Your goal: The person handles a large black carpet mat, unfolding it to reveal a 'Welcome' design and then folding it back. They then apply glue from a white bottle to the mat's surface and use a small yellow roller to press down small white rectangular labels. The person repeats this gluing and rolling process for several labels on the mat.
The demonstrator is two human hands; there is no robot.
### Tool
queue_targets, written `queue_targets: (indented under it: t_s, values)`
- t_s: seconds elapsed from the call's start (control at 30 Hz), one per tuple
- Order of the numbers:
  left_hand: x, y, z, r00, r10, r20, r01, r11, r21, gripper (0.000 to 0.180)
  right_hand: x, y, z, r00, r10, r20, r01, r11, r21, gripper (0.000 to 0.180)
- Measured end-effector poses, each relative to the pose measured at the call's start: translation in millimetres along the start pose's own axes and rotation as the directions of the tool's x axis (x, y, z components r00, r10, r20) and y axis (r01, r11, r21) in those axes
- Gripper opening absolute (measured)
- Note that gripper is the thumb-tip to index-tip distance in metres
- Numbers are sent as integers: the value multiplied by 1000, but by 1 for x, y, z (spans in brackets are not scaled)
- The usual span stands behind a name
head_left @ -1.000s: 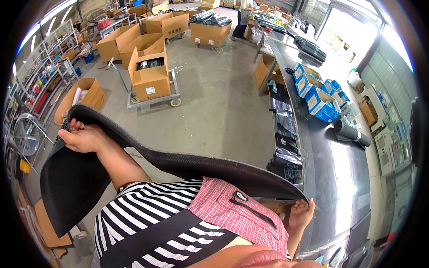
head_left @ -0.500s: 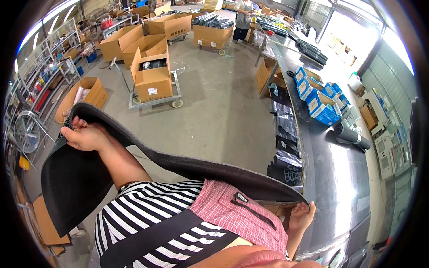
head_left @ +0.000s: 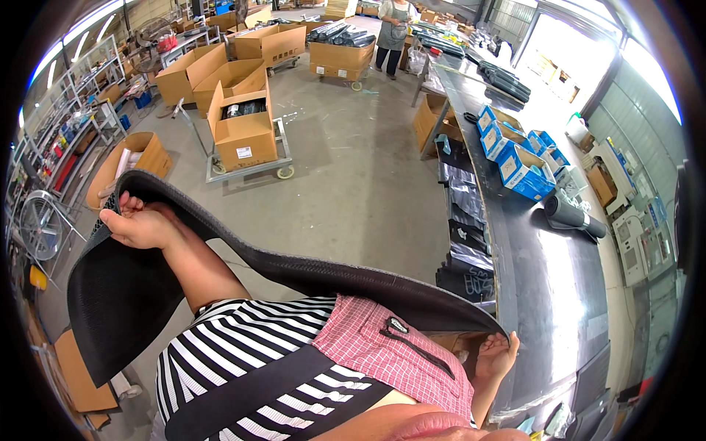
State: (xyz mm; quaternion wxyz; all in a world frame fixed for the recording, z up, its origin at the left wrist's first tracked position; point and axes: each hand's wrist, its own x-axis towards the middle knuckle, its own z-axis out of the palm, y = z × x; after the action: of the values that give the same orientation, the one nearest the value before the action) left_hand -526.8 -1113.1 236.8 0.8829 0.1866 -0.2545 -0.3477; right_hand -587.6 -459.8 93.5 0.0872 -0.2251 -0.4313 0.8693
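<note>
Black mat [head_left: 118,309] stretched left to right, both hands [head_left: 140,224] [head_left: 496,356] gripping its ends.

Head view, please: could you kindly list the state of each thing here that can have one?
Black mat: lifted, bowed, held at both ends.
Left hand: closed on the mat's edge.
Right hand: grips the mat's other end.
Cardboard box on the cart: flaps open.
Blue boxes: open, on the long table.
Dark roll: rolled up, lying on the table.
</note>
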Motion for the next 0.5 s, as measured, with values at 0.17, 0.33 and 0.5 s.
queue_targets:
  t_s: [0.17, 0.33, 0.5]
  values:
    - [1, -1, -1, 1000, -15, 12, 16, 998, -59, 52, 5, 2, -6, 1000, -2, 5, 2, 1000, 5, 33]
    - [3, -1, -3, 999, -20, 31, 22, 998, -51, 55, 3, 0, -1, 1000, 9, 11, -8, 999, -36, 34]
    - [2, 3, -1, 999, -3, 37, 5, 998, -60, 55, 12, -4, -2, 1000, -10, -7, 10, 1000, -18, 31]
